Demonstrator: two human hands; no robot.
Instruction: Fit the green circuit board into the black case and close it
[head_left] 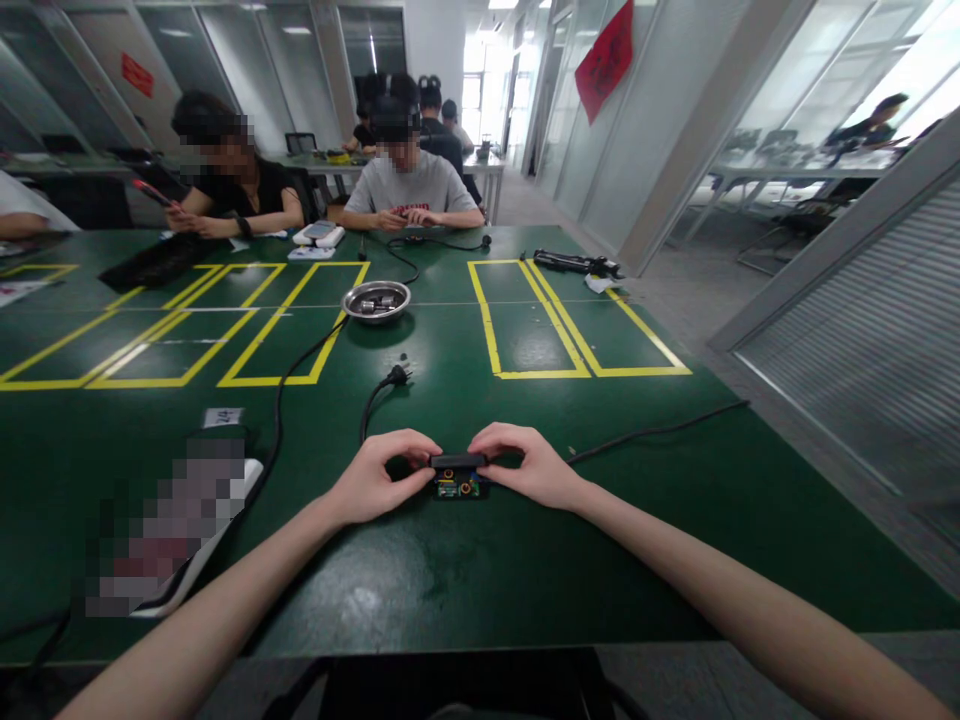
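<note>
A small black box [458, 462] with a green circuit board [459, 488] showing copper coils rests on the green table [465, 580] in front of me. My left hand [375, 475] pinches its left end between thumb and fingers. My right hand [525, 465] grips its right end the same way. Both hands rest on the table surface.
A metal bowl [376, 300] with small parts stands farther back. Black cables with a plug [396, 377] run across the table. A white device [187, 540] lies at my left. Yellow tape rectangles [555, 320] mark the tabletop. Two people [409, 180] sit at the far side.
</note>
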